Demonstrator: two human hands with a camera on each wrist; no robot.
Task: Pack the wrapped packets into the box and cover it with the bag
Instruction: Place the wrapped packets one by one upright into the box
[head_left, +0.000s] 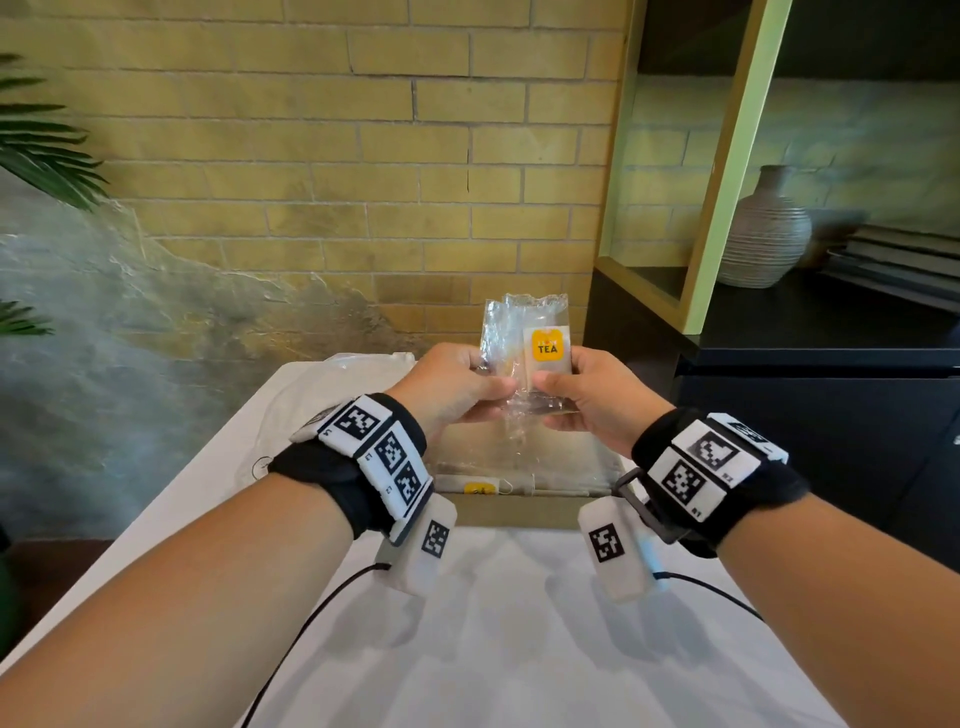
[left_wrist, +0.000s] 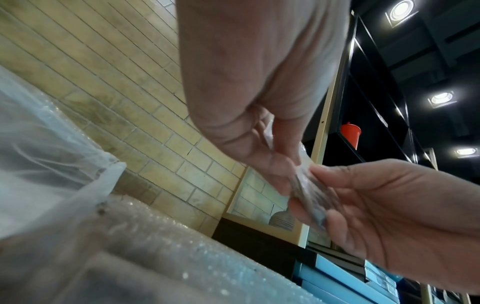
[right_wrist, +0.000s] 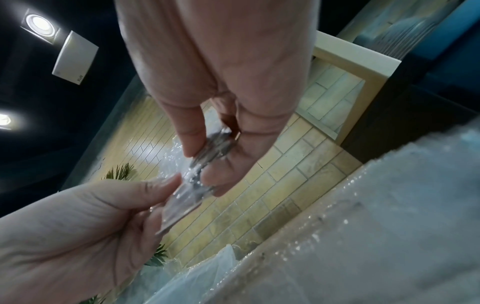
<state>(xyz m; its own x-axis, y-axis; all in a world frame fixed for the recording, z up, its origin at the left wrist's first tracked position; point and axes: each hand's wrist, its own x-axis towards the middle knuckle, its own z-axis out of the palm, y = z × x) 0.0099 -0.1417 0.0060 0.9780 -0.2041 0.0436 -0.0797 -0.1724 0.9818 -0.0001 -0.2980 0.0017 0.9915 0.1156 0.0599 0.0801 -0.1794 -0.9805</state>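
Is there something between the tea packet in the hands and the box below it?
Nothing visible blocks the way. Both the left hand and the right hand hold the packet in the air above the open box. Inside, the head view shows one packet lying at the near left; the rest looks free.

packet wrap (head_left: 511, 332): clear, crinkled, glossy plastic film, pinched between left hand (head_left: 457, 387) and right hand (head_left: 597, 395)
tea packet (head_left: 546, 353): matt paper, yellow printed label
box (head_left: 519, 512): matt brown cardboard
table (head_left: 519, 649): smooth white matt cloth
bag (head_left: 322, 384): at 11 o'clock from the box, thin translucent plastic, soft sheen
vase (head_left: 763, 234): at 2 o'clock, ribbed matt ceramic
wall (head_left: 363, 130): rough matt brick
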